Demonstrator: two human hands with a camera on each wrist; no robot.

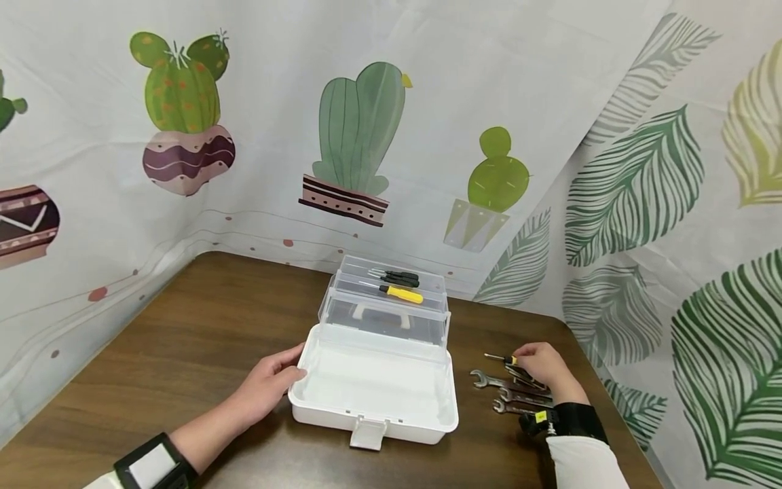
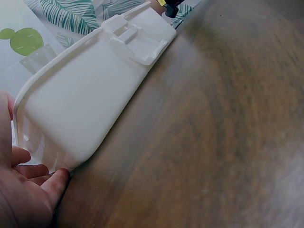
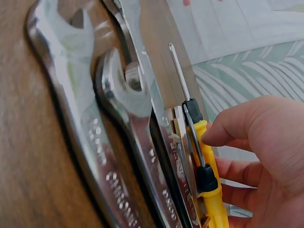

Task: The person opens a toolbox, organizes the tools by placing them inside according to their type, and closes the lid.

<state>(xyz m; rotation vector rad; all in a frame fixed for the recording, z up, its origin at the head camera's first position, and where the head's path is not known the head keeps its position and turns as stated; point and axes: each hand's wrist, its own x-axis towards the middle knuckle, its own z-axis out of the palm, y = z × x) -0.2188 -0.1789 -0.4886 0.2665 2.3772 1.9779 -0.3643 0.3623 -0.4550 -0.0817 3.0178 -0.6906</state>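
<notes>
Found open on the brown wood-grain surface (image 1: 232,305): white plastic rectangular toolbox (image 1: 373,394), white latch (image 1: 369,435) hanging at its front. Noted left hand (image 1: 273,377) at the toolbox's left end, thumb over the rim, fingers clamped on the wall. Noted right hand (image 1: 546,365) well to the toolbox's right, fingers clamped on a slim yellow-handled screwdriver with black collar (image 3: 192,109) (unable to tell about the matching screwdriver (image 3: 214,202) alongside). Recorded shiny metal open-ended wrenches (image 3: 135,128) lying beside these. Observed on the transparent plastic lid (image 1: 427,333): black-handled screwdrivers (image 1: 400,278), one larger yellow-and-black screwdriver (image 1: 404,294).
</notes>
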